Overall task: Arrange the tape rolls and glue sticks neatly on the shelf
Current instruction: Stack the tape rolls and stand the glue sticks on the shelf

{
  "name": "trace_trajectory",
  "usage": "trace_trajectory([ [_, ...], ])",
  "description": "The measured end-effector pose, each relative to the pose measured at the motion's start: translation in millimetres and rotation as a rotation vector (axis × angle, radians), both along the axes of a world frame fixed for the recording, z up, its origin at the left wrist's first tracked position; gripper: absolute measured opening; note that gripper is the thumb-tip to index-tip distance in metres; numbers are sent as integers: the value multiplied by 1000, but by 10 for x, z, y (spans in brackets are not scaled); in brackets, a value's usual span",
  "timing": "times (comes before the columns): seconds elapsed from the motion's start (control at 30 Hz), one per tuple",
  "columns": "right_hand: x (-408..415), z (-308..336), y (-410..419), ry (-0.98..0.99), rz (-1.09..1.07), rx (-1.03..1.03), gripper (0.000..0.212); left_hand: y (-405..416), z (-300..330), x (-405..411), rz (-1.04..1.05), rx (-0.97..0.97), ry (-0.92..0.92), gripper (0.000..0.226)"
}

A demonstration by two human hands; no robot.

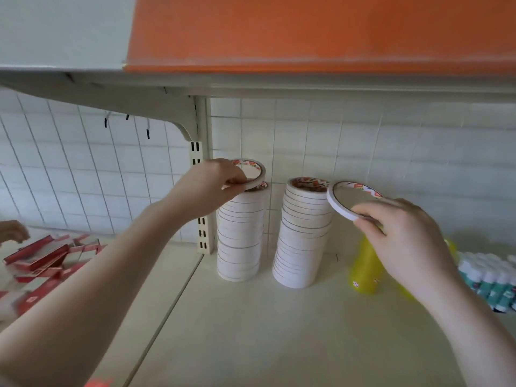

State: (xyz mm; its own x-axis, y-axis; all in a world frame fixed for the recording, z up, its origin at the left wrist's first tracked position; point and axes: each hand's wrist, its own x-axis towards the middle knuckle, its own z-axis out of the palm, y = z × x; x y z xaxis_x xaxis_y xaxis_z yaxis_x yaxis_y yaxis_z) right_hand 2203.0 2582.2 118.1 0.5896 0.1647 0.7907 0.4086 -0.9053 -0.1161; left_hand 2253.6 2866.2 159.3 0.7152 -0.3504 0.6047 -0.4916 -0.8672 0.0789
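Two tall stacks of thin white tape rolls stand on the cream shelf (251,331) near the tiled back wall: a left stack (240,236) and a right stack (303,236). My left hand (212,188) pinches one thin tape roll (255,174), tilted, just above the left stack's top. My right hand (402,241) grips another thin tape roll (343,202), tilted, right of the right stack's top. Glue sticks (491,280) with white caps lie packed at the far right.
Yellow bottles (365,269) stand partly hidden behind my right hand. A shelf upright (199,191) sits left of the stacks. Red boxes (47,255) lie scattered on the neighbouring shelf at left, where another person's hand (12,231) shows. An upper shelf with an orange panel (307,32) hangs overhead.
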Motion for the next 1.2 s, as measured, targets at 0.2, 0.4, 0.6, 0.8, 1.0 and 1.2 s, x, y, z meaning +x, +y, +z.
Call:
trace_trajectory([
  [0.2,112,-15,-82,33,-23,0,14,-108,-12,180,13,13,105,16],
  [0.4,202,-34,-90,20,-23,-3,12,-86,19,209,11,-13,185,14],
  [0.6,261,-41,-91,10,-14,4,12,-102,112,219,36,18,266,15],
  [0.8,298,-2,-81,-5,-1,8,10,-71,122,238,41,8,323,17],
  [1.0,350,61,-72,-9,23,4,9,-73,128,252,54,35,359,20],
  [1.2,400,117,-42,19,22,-2,8,-50,82,196,45,43,260,22],
])
